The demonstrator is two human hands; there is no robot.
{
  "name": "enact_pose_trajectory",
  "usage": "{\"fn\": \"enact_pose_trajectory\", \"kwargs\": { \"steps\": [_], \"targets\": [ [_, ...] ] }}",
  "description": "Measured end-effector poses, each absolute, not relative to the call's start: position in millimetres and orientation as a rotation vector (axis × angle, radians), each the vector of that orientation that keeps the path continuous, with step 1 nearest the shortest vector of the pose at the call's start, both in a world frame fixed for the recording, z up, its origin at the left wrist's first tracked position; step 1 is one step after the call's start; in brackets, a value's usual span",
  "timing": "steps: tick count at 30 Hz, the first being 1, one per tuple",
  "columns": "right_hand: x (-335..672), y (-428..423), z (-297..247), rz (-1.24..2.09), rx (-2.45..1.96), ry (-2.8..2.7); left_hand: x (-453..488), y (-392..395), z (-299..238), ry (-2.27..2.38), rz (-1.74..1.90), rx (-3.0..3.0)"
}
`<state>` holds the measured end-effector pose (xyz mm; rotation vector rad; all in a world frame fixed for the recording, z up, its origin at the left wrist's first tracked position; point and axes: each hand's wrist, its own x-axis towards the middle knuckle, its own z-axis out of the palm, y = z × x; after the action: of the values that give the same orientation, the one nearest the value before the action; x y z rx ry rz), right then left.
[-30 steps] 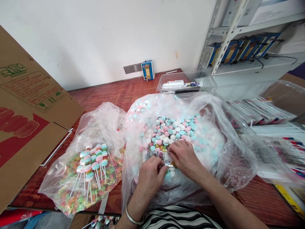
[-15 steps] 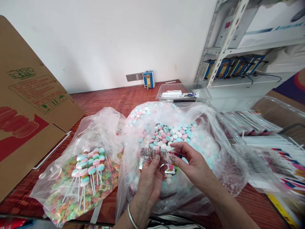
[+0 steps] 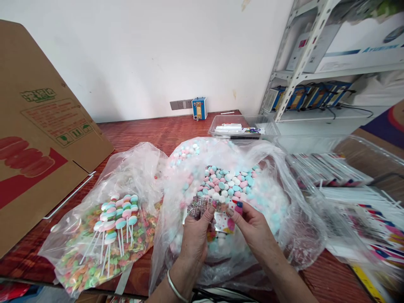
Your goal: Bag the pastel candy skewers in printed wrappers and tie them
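Observation:
Both hands grip a small printed plastic packet [image 3: 226, 225] over the big candy bag. My left hand [image 3: 196, 235] has its thumb pressed on the end covered in dark print. At the other end, with colourful dots, my right hand [image 3: 252, 225] pinches the edge between thumb and fingers. Whether anything lies inside the packet I cannot make out. Beneath and behind them, pink, white and blue round candies [image 3: 227, 182] show through the open mouth of a large clear plastic bag [image 3: 170, 206]. Part of the candies is hidden by my hands.
On the left, candy skewers on white sticks [image 3: 118, 216] lie atop a bag of colourful ring candies [image 3: 78, 265], beside a cardboard box [image 3: 34, 126]. Clear bins with flat printed packets [image 3: 372, 227] stand right. A plastic tray [image 3: 268, 126] and a blue device [image 3: 199, 108] are behind.
My right hand has closed on the packet's right end and drawn it slightly down and right. More of its dotted print shows now. The view has tilted slightly.

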<state>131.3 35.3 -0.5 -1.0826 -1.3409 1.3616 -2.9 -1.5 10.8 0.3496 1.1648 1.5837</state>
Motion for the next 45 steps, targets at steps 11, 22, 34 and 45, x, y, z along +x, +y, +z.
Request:
{"fn": "enact_pose_trajectory", "kwargs": {
  "steps": [11, 22, 34, 45],
  "targets": [
    [139.5, 47.0, 9.0, 1.248, -1.094, -1.026, -31.5, -34.0, 30.9, 1.687, 1.518, 1.026],
    [140.2, 20.6, 37.4, 1.445, -1.039, -1.323, 14.0, -8.9, 26.0, 0.672, 1.48, 0.333],
    [131.9, 19.8, 25.8, 1.135, -1.216, -1.539, 8.8, 2.9, 14.2, 1.078, 1.676, 0.381],
    [141.4, 16.1, 26.4, 1.293, -1.145, -1.393, 4.4, 7.7, 0.6, 0.943, 1.728, 0.233]
  ]
}}
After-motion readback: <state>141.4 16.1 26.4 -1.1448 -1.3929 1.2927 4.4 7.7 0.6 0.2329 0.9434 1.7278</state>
